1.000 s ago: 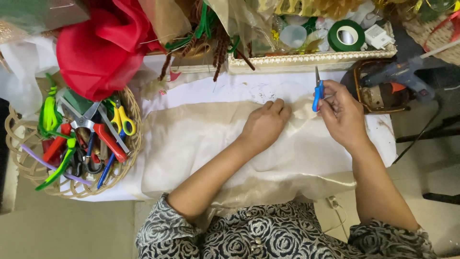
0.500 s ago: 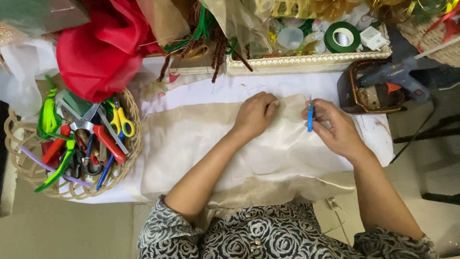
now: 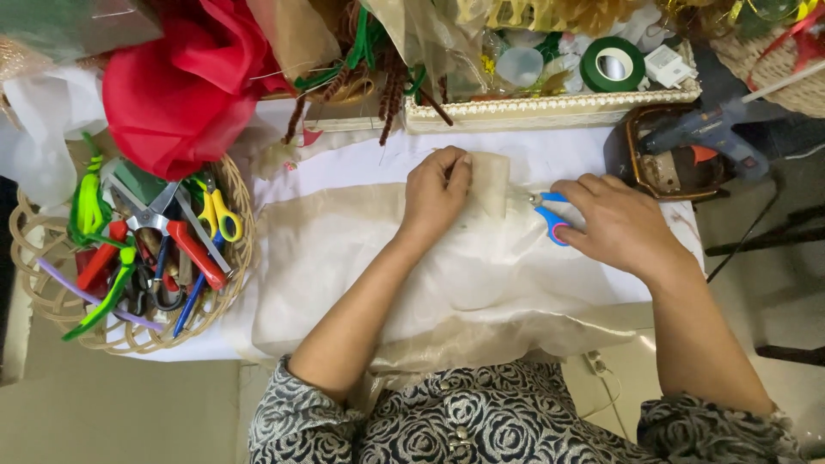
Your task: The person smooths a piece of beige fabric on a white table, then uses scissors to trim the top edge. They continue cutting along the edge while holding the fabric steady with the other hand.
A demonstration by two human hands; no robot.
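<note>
The right hand point(image 3: 614, 225) is clamping its fingers around blue-handled scissors point(image 3: 550, 215), blades pointing leftward at the folded beige fabric point(image 3: 491, 182) that the left hand point(image 3: 436, 193) is pinching just beside them.

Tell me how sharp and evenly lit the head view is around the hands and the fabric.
Head view: soft, even light, no hard shadows; the left hand and right hand on the blue-handled scissors look sharp; the beige sheer fabric shows a mild sheen, no blown glare; the frame's edges bend slightly from the wide lens.
</note>
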